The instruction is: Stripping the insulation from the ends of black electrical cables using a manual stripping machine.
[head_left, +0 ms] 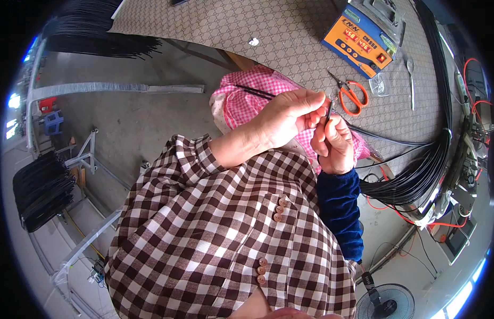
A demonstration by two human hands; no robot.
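My left hand (289,114) and my right hand (336,142) meet over my lap, fingertips close together. Between thumb and fingers, the right one pinches a thin black cable end (329,110) that points up. The left thumb and fingers are closed beside that end, partly hiding it. Two black cable lengths (253,91) stick out to the left from behind the left hand. Past the fingertips, on the patterned table, lie scissors (353,98) with orange handles. Farther black cables (388,137) run right from behind the right hand.
A yellow and blue device (359,42) with red displays stands on the table (215,26). Near it lie a spoon (412,85) and a small clear bag (379,85). Thick black cable bundles (412,183) hang along the right edge. A pink checked cloth (241,103) covers my lap.
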